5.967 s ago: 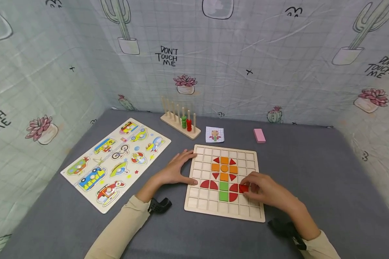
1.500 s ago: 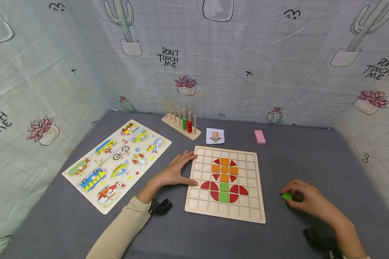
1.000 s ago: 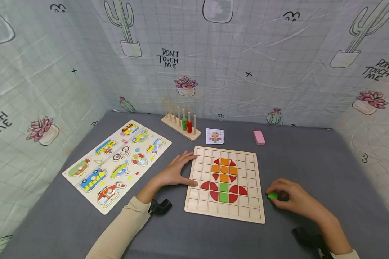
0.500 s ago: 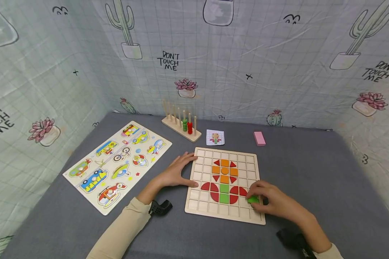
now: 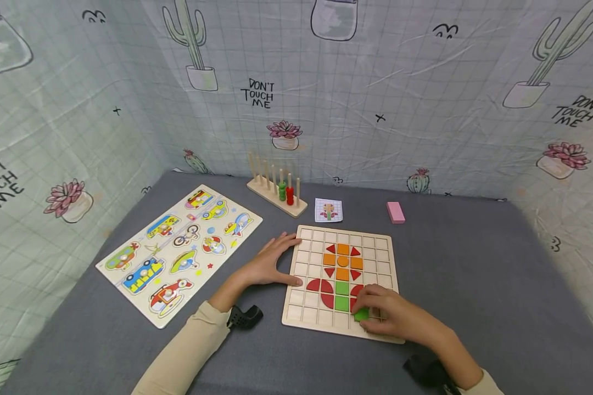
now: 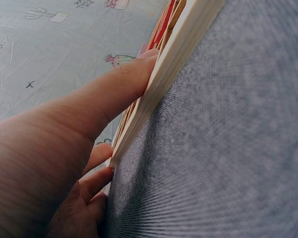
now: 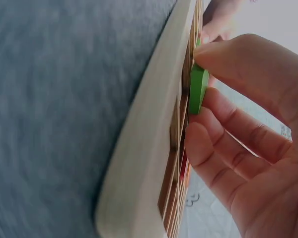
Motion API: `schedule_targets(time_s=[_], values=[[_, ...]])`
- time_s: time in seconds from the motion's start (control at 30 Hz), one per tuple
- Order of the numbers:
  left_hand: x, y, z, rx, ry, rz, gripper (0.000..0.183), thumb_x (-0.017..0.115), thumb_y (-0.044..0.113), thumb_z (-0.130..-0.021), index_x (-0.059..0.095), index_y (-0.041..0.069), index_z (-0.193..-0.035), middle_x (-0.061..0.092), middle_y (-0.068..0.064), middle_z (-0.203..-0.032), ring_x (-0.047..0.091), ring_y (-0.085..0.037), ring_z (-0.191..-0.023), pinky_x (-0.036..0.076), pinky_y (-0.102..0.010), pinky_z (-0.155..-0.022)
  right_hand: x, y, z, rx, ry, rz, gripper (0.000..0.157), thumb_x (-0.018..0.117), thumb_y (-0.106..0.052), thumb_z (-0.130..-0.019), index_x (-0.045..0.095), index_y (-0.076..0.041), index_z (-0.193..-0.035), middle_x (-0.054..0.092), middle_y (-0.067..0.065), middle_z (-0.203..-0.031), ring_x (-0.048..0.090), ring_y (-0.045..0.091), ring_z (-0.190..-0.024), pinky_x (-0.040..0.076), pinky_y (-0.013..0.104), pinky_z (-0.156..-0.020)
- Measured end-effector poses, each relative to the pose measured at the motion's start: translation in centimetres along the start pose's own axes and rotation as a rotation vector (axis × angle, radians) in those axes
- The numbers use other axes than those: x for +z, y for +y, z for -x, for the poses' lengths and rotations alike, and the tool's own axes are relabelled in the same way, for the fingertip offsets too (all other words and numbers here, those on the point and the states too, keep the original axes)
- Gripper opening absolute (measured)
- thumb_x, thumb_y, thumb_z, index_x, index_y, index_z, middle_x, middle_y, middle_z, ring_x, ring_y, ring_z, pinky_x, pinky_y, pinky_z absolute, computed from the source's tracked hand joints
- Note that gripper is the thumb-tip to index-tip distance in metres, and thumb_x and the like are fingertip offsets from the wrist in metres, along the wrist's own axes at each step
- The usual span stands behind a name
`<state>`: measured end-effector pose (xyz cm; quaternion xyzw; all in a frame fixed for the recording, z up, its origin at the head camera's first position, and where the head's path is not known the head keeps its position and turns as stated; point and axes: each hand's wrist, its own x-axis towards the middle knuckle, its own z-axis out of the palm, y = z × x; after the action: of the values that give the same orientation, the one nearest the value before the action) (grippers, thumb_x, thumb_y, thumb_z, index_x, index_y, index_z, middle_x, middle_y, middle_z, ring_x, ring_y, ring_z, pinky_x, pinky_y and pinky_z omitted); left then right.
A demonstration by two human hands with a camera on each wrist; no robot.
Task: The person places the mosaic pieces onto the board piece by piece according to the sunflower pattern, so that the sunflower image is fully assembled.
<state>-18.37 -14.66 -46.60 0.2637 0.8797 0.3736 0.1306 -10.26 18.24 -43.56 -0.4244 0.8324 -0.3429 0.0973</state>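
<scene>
In the head view, a square wooden grid board (image 5: 306, 312) lies on the table, bearing red, orange and green pieces. My left hand (image 5: 266, 266) rests along its left side, fingers spread; in the left wrist view the thumb (image 6: 121, 82) touches the rim. Over the lower right part of the board, my right hand (image 5: 395, 314) pinches a green square block (image 5: 361, 314) between thumb and fingers. The right wrist view has this block (image 7: 197, 91) tilted close to the grid. Two green squares (image 5: 342, 295) lie between red quarter-circles (image 5: 327, 300); the right-hand red ones are partly hidden.
Behind the board lie a small pattern card (image 5: 328, 214) and a pink block (image 5: 395, 212). A peg stand (image 5: 267, 191) with green and red beads stands at the back. To the left lies a vehicle picture puzzle (image 5: 143, 303). Printed cloth hangs behind the table.
Before, my right hand set a red quarter-circle on the board, then held the green block over the table at right. It has carried that block leftward over the board. My left hand stays put.
</scene>
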Motion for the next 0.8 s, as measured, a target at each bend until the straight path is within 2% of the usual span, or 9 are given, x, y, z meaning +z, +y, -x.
schedule_targets(time_s=[0.2,0.43,0.8], values=[[-0.1,0.1,0.1,-0.005,-0.002,0.002,0.095,0.084,0.036,-0.076,0.033,0.011,-0.152,0.021,-0.011,-0.161,0.003,-0.028,-0.151,0.0,-0.047,-0.122,0.8,-0.5,-0.5,-0.073,-0.006,0.033,0.016,0.073,-0.009,-0.087,0.069,-0.017,-0.101,0.061,-0.006,-0.105,0.055,0.01,-0.097,0.053,0.023,-0.081],[-0.1,0.0,0.1,0.0,0.0,-0.003,0.095,0.084,0.037,-0.076,0.033,0.011,-0.152,0.021,-0.011,-0.161,0.003,-0.029,-0.151,0.0,-0.047,-0.122,1.5,-1.1,-1.4,-0.142,0.005,0.084,0.014,0.076,-0.01,-0.085,0.069,-0.015,-0.096,0.064,-0.006,-0.101,0.056,0.008,-0.094,0.052,0.02,-0.081],[-0.1,-0.1,0.2,0.0,0.01,-0.007,0.095,0.084,0.037,-0.075,0.034,0.01,-0.152,0.022,-0.012,-0.161,0.004,-0.029,-0.151,0.001,-0.047,-0.122,2.0,-1.5,-2.1,-0.109,0.017,0.134,0.009,0.077,-0.014,-0.084,0.073,-0.015,-0.092,0.062,-0.006,-0.1,0.056,0.008,-0.092,0.052,0.018,-0.078]])
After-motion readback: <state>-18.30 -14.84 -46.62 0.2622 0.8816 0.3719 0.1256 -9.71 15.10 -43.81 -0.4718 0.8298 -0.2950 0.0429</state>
